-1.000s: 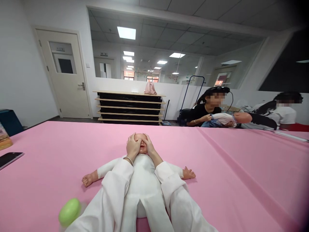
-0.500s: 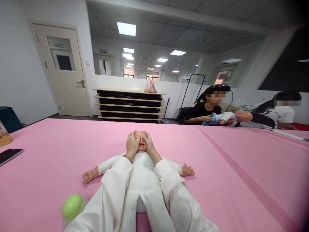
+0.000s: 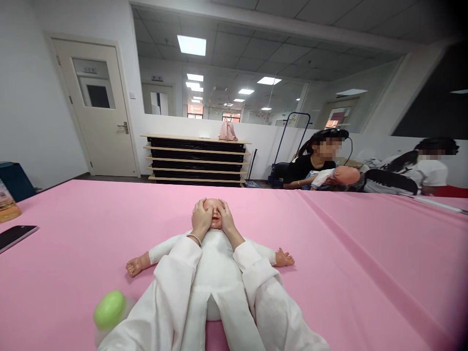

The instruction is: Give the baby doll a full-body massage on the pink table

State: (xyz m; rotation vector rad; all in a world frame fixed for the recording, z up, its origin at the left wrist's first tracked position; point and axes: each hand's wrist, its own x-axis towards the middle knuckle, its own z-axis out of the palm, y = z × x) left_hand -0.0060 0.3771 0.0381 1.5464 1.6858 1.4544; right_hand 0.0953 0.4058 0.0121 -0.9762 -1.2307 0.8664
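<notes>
A baby doll (image 3: 216,265) with a white cloth body lies on its back on the pink-covered table (image 3: 329,292), head at the far end and arms spread sideways. My left hand (image 3: 201,217) cups the left side of the doll's head, its thumb on the face near the eye. On the other side my right hand (image 3: 227,218) holds the head the same way. Both thumbs cover the doll's eyes, while its nose and open mouth show between them. White sleeves cover my forearms, which lie over the doll's body.
Left of my left sleeve stands a green-topped object (image 3: 109,310). A phone (image 3: 16,237) and a bottle (image 3: 8,204) sit at the left edge. Across the table a person (image 3: 310,168) holds another doll (image 3: 345,175); a second person (image 3: 431,168) is farther right.
My hands stay on the doll's head; the thumbs are slightly farther apart, showing more of the nose. Across the table, the other person's doll has moved left, closer to that person.
</notes>
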